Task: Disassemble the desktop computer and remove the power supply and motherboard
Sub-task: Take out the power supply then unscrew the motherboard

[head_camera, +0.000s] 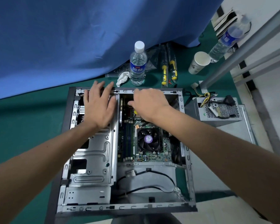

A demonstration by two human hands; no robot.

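Motherboard (144,139): seated in case (94,152), right of drive cage; I judge it stiff, fragile, edge-grip only. Left hand (99,107) fingers spread wide; right hand (148,105) fingers hidden, cannot tell.

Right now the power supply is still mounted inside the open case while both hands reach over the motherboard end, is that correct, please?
Not quite: the head view shows the power supply already out, lying on the table right of the case. The left hand and right hand do reach over it.
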